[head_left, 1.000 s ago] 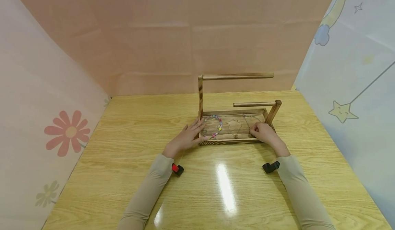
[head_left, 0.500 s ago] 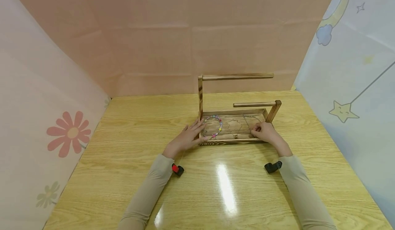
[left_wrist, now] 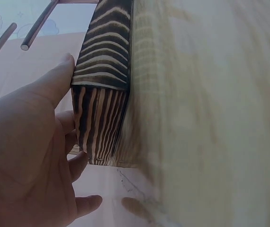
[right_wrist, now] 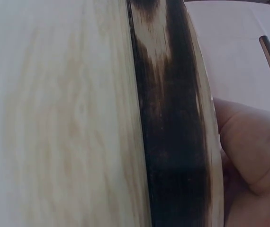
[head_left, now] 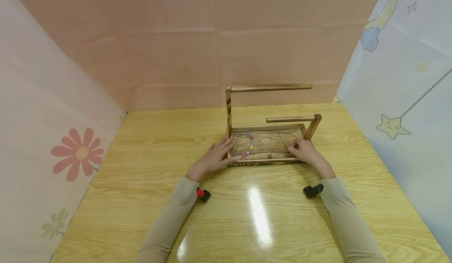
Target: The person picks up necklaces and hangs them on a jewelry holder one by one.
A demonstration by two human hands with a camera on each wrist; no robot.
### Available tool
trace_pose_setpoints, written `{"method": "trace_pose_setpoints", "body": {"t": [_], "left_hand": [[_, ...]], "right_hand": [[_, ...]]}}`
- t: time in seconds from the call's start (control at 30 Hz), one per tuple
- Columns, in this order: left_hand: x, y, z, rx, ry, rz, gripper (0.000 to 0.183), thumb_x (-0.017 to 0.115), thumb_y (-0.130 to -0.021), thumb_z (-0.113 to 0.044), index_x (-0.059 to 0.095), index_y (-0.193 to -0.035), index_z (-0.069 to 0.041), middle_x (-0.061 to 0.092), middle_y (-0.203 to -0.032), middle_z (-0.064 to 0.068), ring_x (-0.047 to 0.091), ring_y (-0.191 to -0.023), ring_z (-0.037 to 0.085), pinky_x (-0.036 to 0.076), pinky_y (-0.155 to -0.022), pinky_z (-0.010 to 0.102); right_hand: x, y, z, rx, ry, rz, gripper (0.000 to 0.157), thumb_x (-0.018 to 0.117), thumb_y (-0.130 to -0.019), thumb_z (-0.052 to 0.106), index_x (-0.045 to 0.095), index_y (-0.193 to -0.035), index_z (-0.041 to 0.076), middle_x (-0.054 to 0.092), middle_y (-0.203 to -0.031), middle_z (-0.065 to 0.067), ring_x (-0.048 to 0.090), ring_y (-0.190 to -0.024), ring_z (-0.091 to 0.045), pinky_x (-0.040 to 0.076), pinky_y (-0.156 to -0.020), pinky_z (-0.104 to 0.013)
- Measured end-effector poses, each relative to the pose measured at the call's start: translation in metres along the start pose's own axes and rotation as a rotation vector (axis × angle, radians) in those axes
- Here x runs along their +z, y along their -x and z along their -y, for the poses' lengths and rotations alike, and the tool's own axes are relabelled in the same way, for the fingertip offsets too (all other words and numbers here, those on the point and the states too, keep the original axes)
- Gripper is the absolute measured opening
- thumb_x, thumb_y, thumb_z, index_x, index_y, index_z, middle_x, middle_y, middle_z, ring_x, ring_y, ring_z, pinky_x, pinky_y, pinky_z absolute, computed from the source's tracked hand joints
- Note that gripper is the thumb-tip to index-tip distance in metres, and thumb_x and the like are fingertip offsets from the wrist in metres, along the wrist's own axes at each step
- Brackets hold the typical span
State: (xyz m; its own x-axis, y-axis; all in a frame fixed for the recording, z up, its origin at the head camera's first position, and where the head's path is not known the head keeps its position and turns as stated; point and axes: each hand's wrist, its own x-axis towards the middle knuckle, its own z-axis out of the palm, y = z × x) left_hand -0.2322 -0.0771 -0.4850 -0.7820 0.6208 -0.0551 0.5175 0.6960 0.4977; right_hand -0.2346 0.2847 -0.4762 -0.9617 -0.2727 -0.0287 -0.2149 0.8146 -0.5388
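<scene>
A shallow dark-grained wooden tray point(head_left: 265, 162) with two jewellery bars stands on the table. My left hand point(head_left: 212, 157) rests spread on its left end, fingers over the end wall and thumb on the front rim; the left wrist view shows the thumb along the striped corner. Inside that end lies a colourful beaded bracelet point(head_left: 252, 142). My right hand point(head_left: 306, 152) reaches into the right end and pinches a thin chain bracelet point(head_left: 281, 138), whose lower part the fingers hide. Between them lies a fine gold chain point(head_left: 274, 143) with a small charm. In the right wrist view the tray's wall hides the fingertips.
Above the tray run a high wooden bar point(head_left: 272, 87) from the left post and a lower bar point(head_left: 290, 119) from the right post. The wood-look table point(head_left: 159, 137) ends at a pinkish backdrop point(head_left: 176, 51), with patterned cloths at both sides.
My right hand has shifted very slightly to the right, its fingers still at the chain bracelet. The left hand and the tray have stayed in place.
</scene>
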Motion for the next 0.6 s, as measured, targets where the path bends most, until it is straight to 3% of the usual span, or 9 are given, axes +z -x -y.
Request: {"method": "trace_pose_setpoints", "body": {"t": [0.3,0.6], "left_hand": [[0.0009,-0.0009,0.0017,-0.001,-0.006,-0.002,0.068,0.040,-0.095,-0.051,0.014,-0.150,-0.021,0.000,-0.157,-0.003,-0.003,-0.144,0.021,0.002,-0.111,0.058],[-0.0010,0.0007,0.0001,-0.009,0.013,0.009,0.068,0.040,-0.095,-0.050,0.014,-0.150,-0.020,-0.001,-0.157,-0.005,-0.004,-0.144,0.021,0.001,-0.111,0.058]], "right_hand": [[-0.0020,0.0015,0.0033,0.003,-0.052,0.060,0.028,0.037,-0.098,0.016,0.049,-0.076,0.004,0.042,-0.056,-0.002,0.033,-0.047,-0.015,0.032,-0.049,-0.028],[-0.0030,-0.0008,-0.0023,-0.035,-0.148,-0.016,0.030,0.037,-0.100,0.020,0.051,-0.083,0.000,0.044,-0.060,-0.005,0.033,-0.047,-0.013,0.033,-0.049,-0.028]]}}
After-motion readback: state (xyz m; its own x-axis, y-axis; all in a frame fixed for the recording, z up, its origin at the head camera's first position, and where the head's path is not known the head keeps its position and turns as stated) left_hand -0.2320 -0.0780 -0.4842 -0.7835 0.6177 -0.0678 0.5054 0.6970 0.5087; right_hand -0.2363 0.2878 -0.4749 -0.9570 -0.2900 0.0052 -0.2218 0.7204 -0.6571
